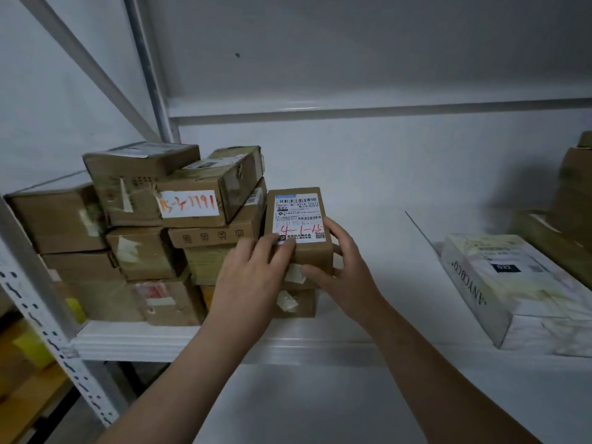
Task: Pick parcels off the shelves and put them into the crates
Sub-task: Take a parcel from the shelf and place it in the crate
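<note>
A small brown cardboard parcel [299, 216] with a white shipping label marked "4-1-15" in red sits on top of another box at the right end of a stack on the white shelf [368, 200]. My left hand [253, 277] grips its near left corner, fingers lying over the label's lower edge. My right hand [344, 267] holds its right side, thumb pressed on the front face. No crate is in view.
Several taped brown boxes [144, 225] are piled on the shelf's left, one labelled with orange numbers [189, 203]. A pale flat carton [512, 283] lies at the right, brown boxes [573, 200] behind it. A perforated white upright [48, 322] stands at left.
</note>
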